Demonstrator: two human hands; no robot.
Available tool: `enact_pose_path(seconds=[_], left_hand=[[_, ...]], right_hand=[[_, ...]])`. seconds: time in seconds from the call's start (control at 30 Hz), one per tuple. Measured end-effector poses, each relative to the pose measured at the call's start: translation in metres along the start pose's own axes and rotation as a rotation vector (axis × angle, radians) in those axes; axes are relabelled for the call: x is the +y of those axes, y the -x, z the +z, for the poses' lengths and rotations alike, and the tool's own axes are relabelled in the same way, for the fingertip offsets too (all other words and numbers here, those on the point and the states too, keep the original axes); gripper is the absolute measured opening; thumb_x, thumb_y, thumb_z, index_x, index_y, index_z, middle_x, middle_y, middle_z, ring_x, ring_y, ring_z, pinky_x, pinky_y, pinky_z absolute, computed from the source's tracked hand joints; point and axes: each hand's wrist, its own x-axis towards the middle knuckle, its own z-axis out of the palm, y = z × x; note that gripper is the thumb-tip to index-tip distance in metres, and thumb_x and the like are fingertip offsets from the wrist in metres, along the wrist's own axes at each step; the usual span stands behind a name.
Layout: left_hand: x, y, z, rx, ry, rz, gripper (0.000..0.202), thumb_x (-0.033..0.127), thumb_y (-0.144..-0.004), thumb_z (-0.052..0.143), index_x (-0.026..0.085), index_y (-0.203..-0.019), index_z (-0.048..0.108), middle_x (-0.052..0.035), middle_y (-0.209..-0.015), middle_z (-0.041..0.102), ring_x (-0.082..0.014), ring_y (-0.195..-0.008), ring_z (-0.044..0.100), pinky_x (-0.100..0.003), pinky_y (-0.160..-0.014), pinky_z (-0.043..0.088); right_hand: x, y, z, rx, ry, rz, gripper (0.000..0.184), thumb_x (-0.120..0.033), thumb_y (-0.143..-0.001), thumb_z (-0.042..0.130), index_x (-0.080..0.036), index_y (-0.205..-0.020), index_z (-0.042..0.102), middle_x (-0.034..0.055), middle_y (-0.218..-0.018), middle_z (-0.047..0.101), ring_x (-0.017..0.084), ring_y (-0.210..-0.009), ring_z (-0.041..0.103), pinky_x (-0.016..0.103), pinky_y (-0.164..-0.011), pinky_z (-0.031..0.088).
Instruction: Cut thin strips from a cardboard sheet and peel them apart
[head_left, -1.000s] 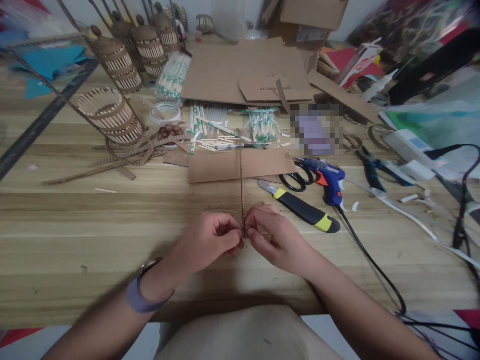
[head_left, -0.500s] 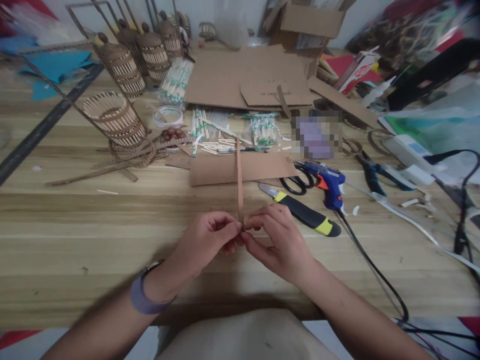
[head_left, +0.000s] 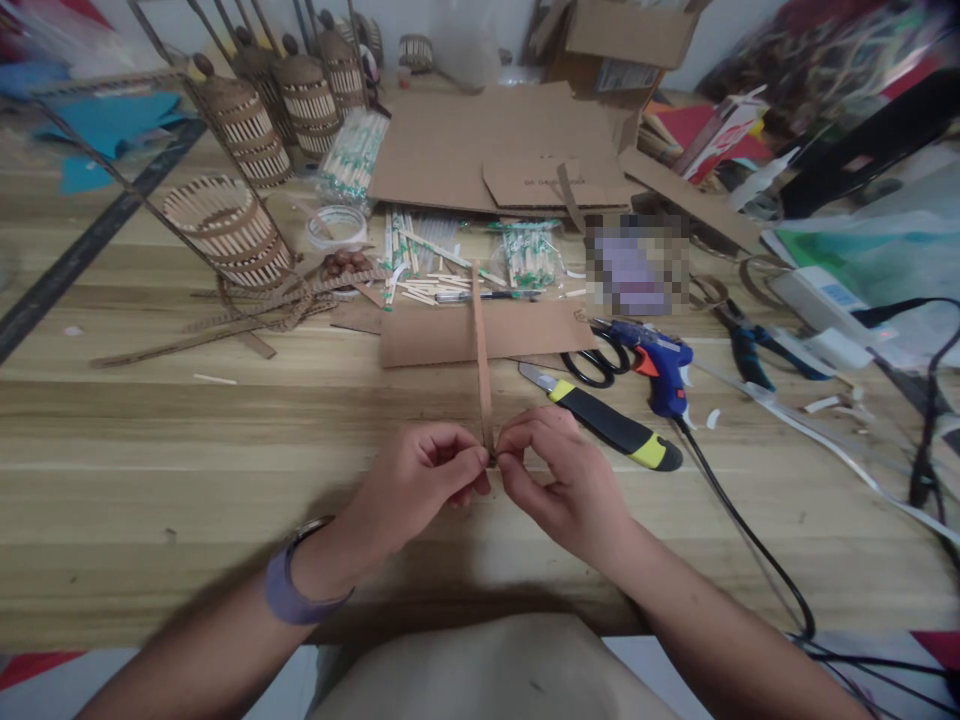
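Note:
A narrow brown cardboard strip [head_left: 480,350] points away from me, its near end pinched between my hands. My left hand [head_left: 424,472] is closed on that end with thumb and forefinger. From the other side, the closed fingertips of my right hand [head_left: 559,480] grip the same end. Beyond the hands, the strip's far part passes over a flat cardboard piece [head_left: 427,337]. A yellow-and-black utility knife [head_left: 611,425] with its blade out lies just past my right hand. Black-handled scissors [head_left: 592,368] and a blue glue gun [head_left: 660,365] are beside it.
Several stick-and-cardboard lanterns [head_left: 251,135] stand at the back left, with an open stick basket [head_left: 225,230] before them. Loose cardboard strips [head_left: 247,325] lie nearby. Wooden sticks [head_left: 431,288], tape [head_left: 335,228] and large cardboard sheets [head_left: 450,140] lie farther back. Pliers [head_left: 746,350] and a black cord [head_left: 742,530] are at right.
My right fingertips have shifted slightly right and drawn together at the strip's near end. That end has moved slightly right too. The left hand keeps its pinch.

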Motion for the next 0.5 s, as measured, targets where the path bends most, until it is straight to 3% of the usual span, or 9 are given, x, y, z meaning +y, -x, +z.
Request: enact_pose_path(seconds=[0.33, 0.5], left_hand=[[0.0009, -0.0009, -0.002, -0.003, 0.044, -0.017, 0.02, 0.034, -0.083, 0.064, 0.017, -0.072, 0.063, 0.0032, -0.06, 0.061, -0.0077, -0.053, 0.049, -0.02, -0.051, 0.037], [0.0027, -0.0009, -0.0023, 0.007, -0.051, 0.008, 0.019, 0.032, -0.081, 0.061, 0.017, -0.07, 0.061, 0.0048, -0.057, 0.056, -0.0079, -0.052, 0.047, -0.02, -0.051, 0.035]], right_hand=[[-0.0001, -0.0001, -0.0003, -0.01, -0.107, 0.133, 0.014, -0.016, -0.091, 0.057, -0.024, -0.079, 0.056, -0.0027, -0.071, 0.063, 0.014, -0.068, 0.061, 0.029, -0.067, 0.046], [-0.0013, -0.0016, -0.0011, -0.044, -0.187, 0.204, 0.015, -0.018, -0.09, 0.057, -0.024, -0.076, 0.056, -0.0017, -0.071, 0.065, 0.014, -0.068, 0.062, 0.028, -0.065, 0.048]])
